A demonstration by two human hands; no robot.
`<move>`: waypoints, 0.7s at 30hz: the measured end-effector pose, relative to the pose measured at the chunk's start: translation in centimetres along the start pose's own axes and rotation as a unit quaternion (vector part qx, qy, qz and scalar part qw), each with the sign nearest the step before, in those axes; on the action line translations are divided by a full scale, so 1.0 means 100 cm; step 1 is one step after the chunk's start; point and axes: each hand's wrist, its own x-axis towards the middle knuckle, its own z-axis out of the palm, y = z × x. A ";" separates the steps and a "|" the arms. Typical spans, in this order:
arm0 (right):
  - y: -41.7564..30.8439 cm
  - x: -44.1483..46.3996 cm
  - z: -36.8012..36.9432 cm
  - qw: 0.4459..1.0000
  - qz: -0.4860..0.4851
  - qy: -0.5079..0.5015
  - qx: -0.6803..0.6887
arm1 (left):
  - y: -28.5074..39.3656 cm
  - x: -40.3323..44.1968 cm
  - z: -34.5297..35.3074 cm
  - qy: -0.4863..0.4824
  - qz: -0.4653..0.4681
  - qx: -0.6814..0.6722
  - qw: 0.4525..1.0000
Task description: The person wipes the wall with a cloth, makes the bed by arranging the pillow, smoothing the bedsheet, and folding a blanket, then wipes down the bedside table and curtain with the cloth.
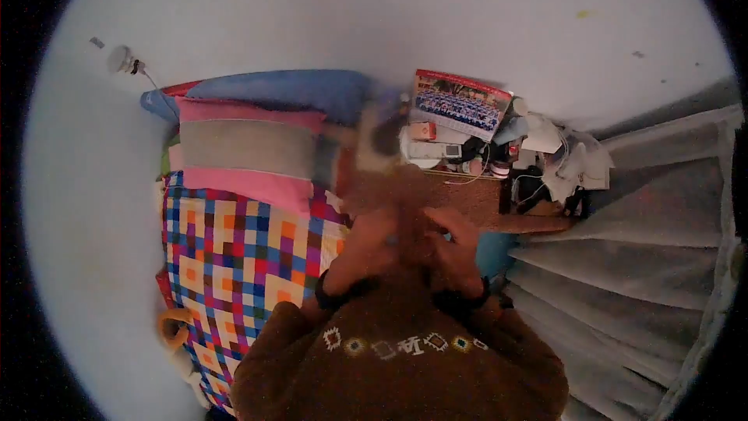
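Both hands are raised close together in front of the chest, above a brown patterned sweater (374, 378) worn by me. My left hand (365, 245) is blurred, with its fingers lost in a brownish smear between the hands. My right hand (456, 245) shows bent fingers turned inward toward that same smear. Whatever lies between them, if anything, I cannot make out. Dark cuffs or bands circle both wrists.
On the left is a bed with a checkered multicolored blanket (249, 238), a pink and grey pillow (249, 144) and a blue pillow (280, 93). A cluttered desk (467, 195) holds a photo calendar (460, 105) and papers. A grey curtain (623, 265) hangs on the right.
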 end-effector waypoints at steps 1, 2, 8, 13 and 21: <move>0.019 -0.014 -0.003 0.997 0.049 0.062 -0.006 | 0.001 -0.003 0.006 0.034 -0.011 -0.016 0.999; 0.054 -0.036 -0.007 0.987 0.100 0.125 -0.012 | 0.003 -0.004 0.013 0.067 -0.023 -0.032 0.997; 0.054 -0.026 -0.073 0.964 0.159 0.102 0.187 | 0.047 0.010 0.021 0.075 -0.102 -0.238 0.963; 0.016 -0.023 -0.076 0.947 0.072 0.032 0.311 | 0.063 0.016 0.055 0.066 -0.108 -0.268 0.955; 0.035 -0.051 -0.083 0.936 0.119 0.030 0.329 | 0.075 0.032 0.093 0.130 0.023 -0.083 0.988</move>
